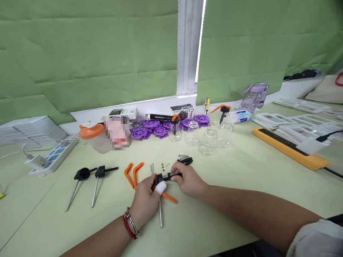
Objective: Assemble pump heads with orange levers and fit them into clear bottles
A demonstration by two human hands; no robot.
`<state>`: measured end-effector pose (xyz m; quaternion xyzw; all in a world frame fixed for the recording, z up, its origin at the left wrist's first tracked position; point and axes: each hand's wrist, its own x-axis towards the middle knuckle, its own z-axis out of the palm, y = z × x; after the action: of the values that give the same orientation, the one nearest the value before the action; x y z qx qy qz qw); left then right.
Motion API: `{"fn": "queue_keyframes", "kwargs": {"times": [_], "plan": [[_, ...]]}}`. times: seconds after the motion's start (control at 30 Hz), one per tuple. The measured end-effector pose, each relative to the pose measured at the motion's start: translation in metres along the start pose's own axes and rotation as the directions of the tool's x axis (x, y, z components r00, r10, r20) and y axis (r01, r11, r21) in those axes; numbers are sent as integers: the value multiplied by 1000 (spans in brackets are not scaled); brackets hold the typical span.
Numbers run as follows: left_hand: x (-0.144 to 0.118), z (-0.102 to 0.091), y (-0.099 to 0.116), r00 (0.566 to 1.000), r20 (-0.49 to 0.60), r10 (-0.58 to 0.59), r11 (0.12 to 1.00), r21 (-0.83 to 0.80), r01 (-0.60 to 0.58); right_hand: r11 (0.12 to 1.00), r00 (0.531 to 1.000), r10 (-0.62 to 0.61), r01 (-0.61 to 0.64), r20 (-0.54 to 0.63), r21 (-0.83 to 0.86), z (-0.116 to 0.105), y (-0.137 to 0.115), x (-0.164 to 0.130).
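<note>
My left hand (146,200), with a white wrap on its thumb, is closed around a black plastic part with a round cap (159,178). My right hand (189,180) pinches a slim black stem (177,175) that lines up with that part. A short shiny metal piece (168,176) shows between the two hands. Below the left thumb an orange lever (169,198) sticks out, and a metal rod (160,217) points toward me; whether either joins the held part is hidden. Two more orange levers (129,175) lie just beyond the left hand.
Left of my hands lie two black-capped metal rods (95,189). Beyond the right hand are springs (183,156), black pieces (186,161) and tiny brass parts (162,167). Glass jars (210,135) and purple discs (152,125) stand farther back. An orange power strip (289,148) crosses the right side.
</note>
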<state>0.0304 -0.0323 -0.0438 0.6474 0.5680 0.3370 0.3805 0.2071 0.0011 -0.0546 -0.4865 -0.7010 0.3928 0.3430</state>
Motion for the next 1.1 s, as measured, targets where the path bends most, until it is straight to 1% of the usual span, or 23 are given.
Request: {"fn": "queue_keyframes", "kwargs": {"times": [0.1, 0.2, 0.37, 0.5, 0.67, 0.83, 0.97, 1.1], "plan": [[0, 0, -1, 1000, -4, 1, 1000, -4, -1, 1000, 1000, -1, 1, -12, 7, 0, 1, 0], [0, 1, 0, 1000, 0, -3, 1000, -5, 3, 999, 1000, 23, -23, -7, 35, 1, 2, -1], [0, 0, 2, 1000, 7, -20, 1000, -5, 20, 1000, 1000, 10, -10, -28, 11, 1, 1, -1], [0, 0, 1, 1000, 5, -18, 1000, -6, 18, 999, 999, 38, -37, -22, 21, 0, -2, -1], [0, 0, -1, 1000, 2, -13, 1000, -16, 13, 1000, 1000, 10, -9, -24, 27, 0, -1, -1], [1, 1, -1, 1000, 5, -18, 1000, -25, 18, 998, 999, 43, -42, -6, 50, 0, 1, 0], [2, 1, -1, 1000, 8, -15, 999, -39, 16, 999, 999, 33, -32, -31, 25, 1, 4, 1], [2, 0, -1, 1000, 3, 3, 999, -32, -3, 1000, 999, 13, -13, -32, 21, 1, 5, 1]]}}
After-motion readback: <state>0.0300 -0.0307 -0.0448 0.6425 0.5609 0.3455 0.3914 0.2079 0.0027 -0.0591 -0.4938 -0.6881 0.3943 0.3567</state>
